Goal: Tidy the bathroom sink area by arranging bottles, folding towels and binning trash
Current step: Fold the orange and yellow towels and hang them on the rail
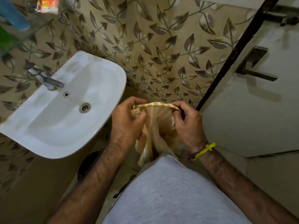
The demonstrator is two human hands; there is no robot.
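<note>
a yellow-and-white striped towel [159, 126] hangs in the air just right of the white sink [64, 107]. left hand [127, 122] and right hand [187, 125] pinch its top edge, fingers closed on cloth. folding looks underway; next, bring the corners together evenly.

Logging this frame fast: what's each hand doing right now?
Left hand: closed, pinching the top edge of the yellow striped towel.
Right hand: closed, gripping the same towel edge.
</note>
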